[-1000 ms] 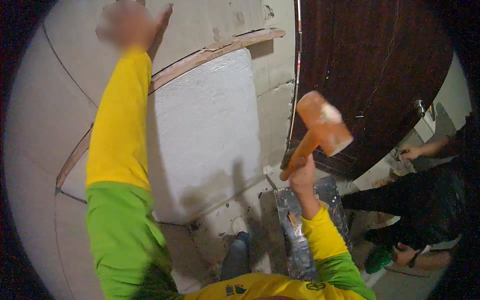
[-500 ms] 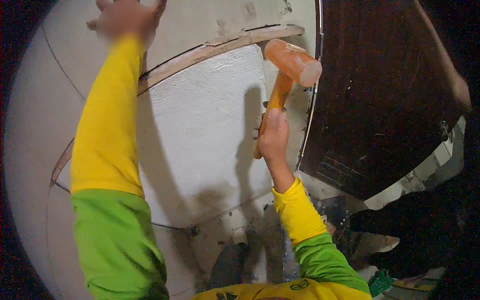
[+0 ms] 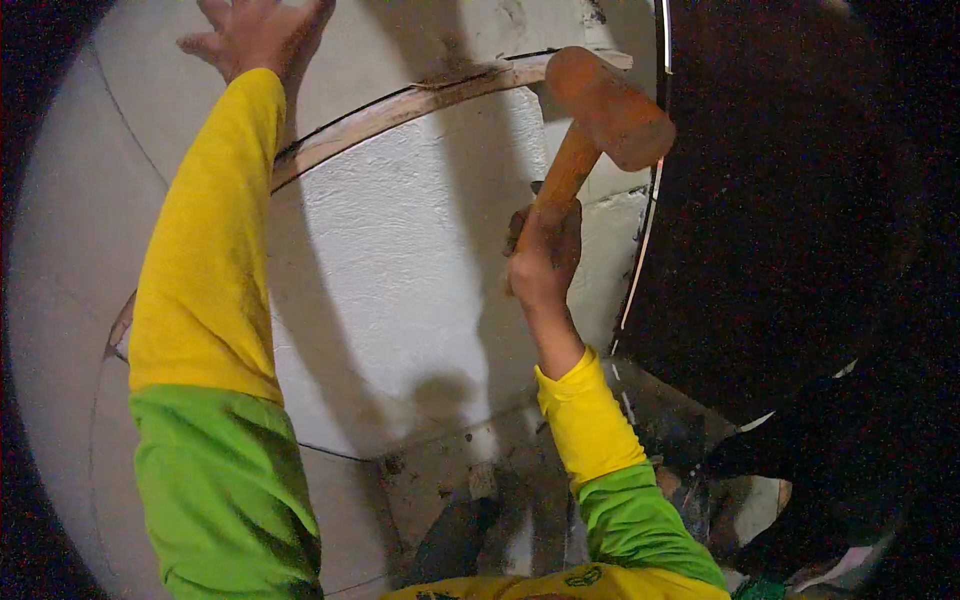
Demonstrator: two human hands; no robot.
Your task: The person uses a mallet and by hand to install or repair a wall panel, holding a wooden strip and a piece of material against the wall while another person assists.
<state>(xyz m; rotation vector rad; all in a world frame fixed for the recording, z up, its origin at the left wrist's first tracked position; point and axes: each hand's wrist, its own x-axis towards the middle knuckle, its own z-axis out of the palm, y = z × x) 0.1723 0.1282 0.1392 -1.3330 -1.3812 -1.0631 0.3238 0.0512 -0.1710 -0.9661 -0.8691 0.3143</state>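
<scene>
My right hand [image 3: 548,262] grips the wooden handle of an orange-brown mallet [image 3: 625,118]. The mallet's thick cylindrical head is raised at the upper right, in shadow and apart from my hand. My left arm reaches to the top left, where my left hand [image 3: 262,38] rests with fingers spread on a pale wall panel [image 3: 130,230]. Below it, a narrow wooden strip [image 3: 400,108] runs along the upper edge of a white, rough-surfaced panel [image 3: 385,230]. The upper ends of my left fingers are cut off by the picture edge.
A large dark brown panel [image 3: 760,230], perhaps a door, stands at the right beside a pale edge strip [image 3: 645,230]. Lower down are stained floor [image 3: 420,480] and a dark shape [image 3: 820,460] at the right. Shadows of my arm and the mallet fall across the white panel.
The mallet and my right hand have moved slightly up and to the right, and now lie in shadow. My left hand has dropped a little in the picture, its fingers still spread.
</scene>
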